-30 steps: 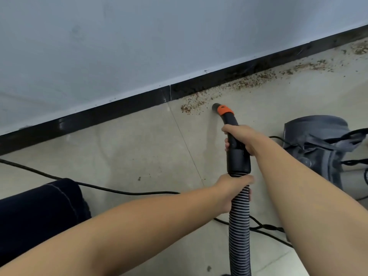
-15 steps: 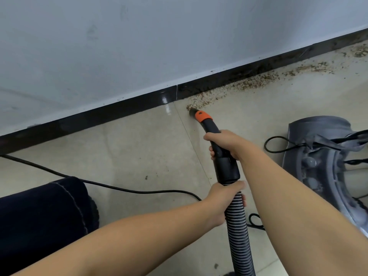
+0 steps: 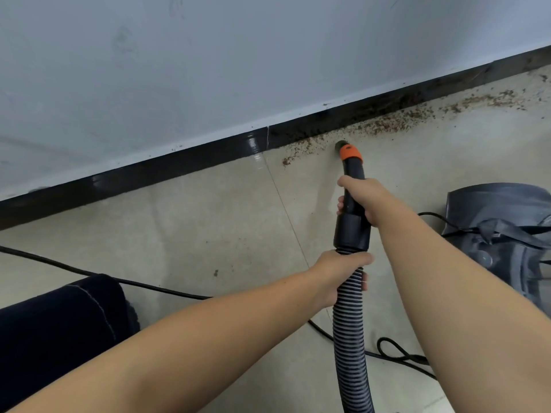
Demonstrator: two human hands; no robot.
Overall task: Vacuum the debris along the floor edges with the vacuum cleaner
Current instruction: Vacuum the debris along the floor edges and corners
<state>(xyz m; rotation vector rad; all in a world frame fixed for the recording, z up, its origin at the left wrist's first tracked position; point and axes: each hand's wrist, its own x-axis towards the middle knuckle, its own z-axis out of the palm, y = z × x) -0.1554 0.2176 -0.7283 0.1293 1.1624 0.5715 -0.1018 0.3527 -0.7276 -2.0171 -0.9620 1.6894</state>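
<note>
A black vacuum nozzle [image 3: 351, 186] with an orange collar [image 3: 350, 152] points at the floor close to the black baseboard [image 3: 179, 162]. My right hand [image 3: 362, 201] grips the nozzle's black tube. My left hand [image 3: 337, 278] grips the ribbed grey hose [image 3: 350, 347] just below the black cuff. Brown debris [image 3: 384, 125] lies in a band along the baseboard, running right from the nozzle mouth, with a small patch [image 3: 286, 161] to its left. The grey vacuum cleaner body [image 3: 504, 234] sits on the floor at the right.
A black power cord [image 3: 149, 286] crosses the beige tiled floor from the left and loops [image 3: 396, 351] near the hose. My knee in dark trousers [image 3: 59, 329] is at the lower left. A grey-white wall [image 3: 238, 55] rises behind the baseboard.
The nozzle swung left to the debris patch near the tile joint, then back right, and its mouth now sits just below the debris band. Both hands kept their grip.
</note>
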